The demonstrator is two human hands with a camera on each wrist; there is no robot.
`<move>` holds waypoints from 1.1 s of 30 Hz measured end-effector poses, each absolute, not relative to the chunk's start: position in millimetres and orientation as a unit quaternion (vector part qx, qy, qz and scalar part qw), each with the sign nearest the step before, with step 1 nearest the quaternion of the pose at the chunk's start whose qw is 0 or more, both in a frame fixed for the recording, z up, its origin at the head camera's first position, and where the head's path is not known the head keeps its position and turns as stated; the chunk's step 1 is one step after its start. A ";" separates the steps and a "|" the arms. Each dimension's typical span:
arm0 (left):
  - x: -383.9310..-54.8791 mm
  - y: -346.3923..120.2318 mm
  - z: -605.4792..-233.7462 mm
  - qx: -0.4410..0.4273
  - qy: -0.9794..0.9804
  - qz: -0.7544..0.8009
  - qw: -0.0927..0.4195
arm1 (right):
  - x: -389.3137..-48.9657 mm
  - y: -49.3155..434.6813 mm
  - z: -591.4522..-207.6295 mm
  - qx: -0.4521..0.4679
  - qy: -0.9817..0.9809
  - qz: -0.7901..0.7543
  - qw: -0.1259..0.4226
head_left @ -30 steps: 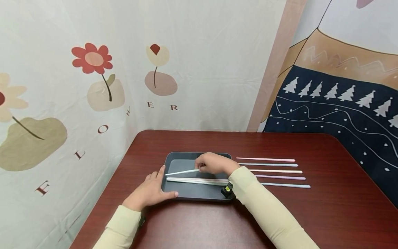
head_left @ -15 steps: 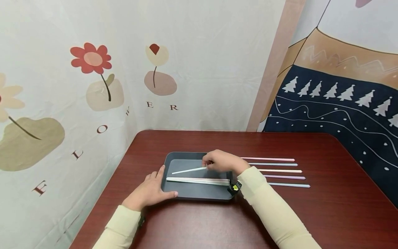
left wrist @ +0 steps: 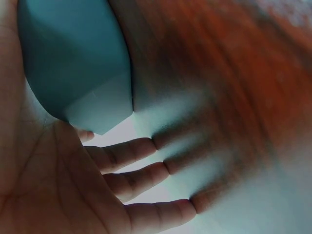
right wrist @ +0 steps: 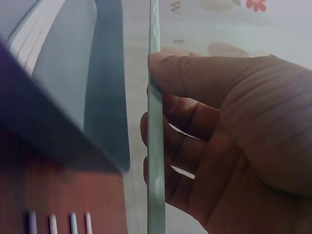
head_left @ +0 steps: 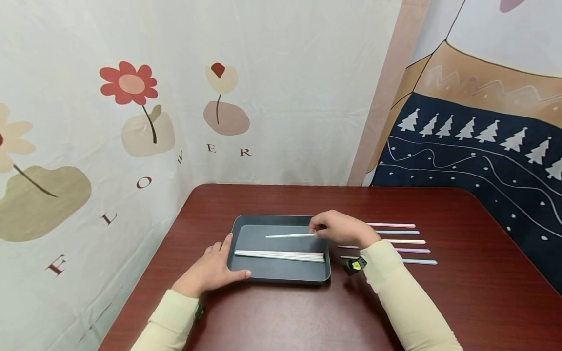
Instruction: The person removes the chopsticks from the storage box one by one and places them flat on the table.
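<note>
My right hand [head_left: 340, 228] pinches a pale green chopstick [head_left: 285, 236] between thumb and fingertips, above the right end of a dark grey tray [head_left: 272, 271]. In the right wrist view this chopstick [right wrist: 156, 141] crosses in front of the curled fingers. A bundle of several pale chopsticks [head_left: 278, 255] lies lengthwise in the tray. At the tray's left end rests my left hand [head_left: 213, 265], its fingers stretched along the outer side and its thumb by the front left corner. The left wrist view shows the straight fingers [left wrist: 161, 217] beside the tray's side [left wrist: 78, 58].
Right of the tray, several pastel chopsticks lie in spaced, roughly parallel rows on the reddish-brown table [head_left: 281, 317], among them a pink one [head_left: 392, 225] and a blue one [head_left: 420, 262]. My right forearm covers parts of them. A printed curtain [head_left: 298, 97] hangs behind the table.
My right hand has moved right with the pale green chopstick, from over the tray's middle to its right end. The chopstick now lies more level. My left hand has stayed put.
</note>
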State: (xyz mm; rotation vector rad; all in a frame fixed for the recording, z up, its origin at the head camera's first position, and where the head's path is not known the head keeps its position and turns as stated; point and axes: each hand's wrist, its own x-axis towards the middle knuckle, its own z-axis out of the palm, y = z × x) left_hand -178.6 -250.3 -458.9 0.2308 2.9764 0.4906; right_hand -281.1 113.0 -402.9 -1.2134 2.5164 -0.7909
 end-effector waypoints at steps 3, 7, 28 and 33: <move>-178.4 -250.3 -459.3 0.076 0.982 0.161 0.058 | -279.8 126.9 -403.3 -0.408 0.862 -0.276 0.117; -178.6 -250.3 -459.7 0.076 0.982 0.161 0.060 | -277.8 145.3 -404.7 -0.398 0.865 -0.280 0.120; -178.5 -250.2 -458.5 0.067 0.982 0.160 0.069 | -250.4 234.0 -430.2 -0.331 0.884 -0.298 0.143; -178.4 -250.1 -458.6 0.067 0.982 0.159 0.072 | -241.9 248.1 -435.2 -0.329 0.884 -0.294 0.151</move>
